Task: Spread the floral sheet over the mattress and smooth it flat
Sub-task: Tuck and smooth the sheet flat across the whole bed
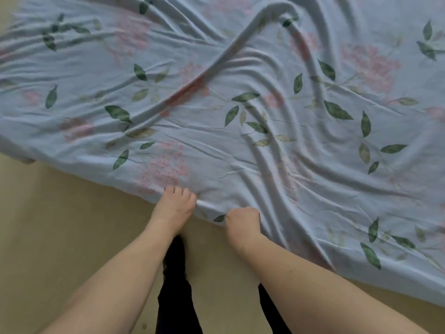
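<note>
A light blue floral sheet (240, 121) with pink blooms and green leaves lies across the mattress, which it hides completely. The cloth is rumpled, with long raised folds running from the near edge toward the far right. My left hand (174, 204) grips the sheet's near edge, fingers curled over the hem. My right hand (242, 219) is a fist closed on the same edge, a little to the right.
A tan floor (60, 237) runs along the near side of the bed, under my arms. My dark trouser legs (174, 285) stand on it between the forearms. The sheet's left corner hangs at the far left edge.
</note>
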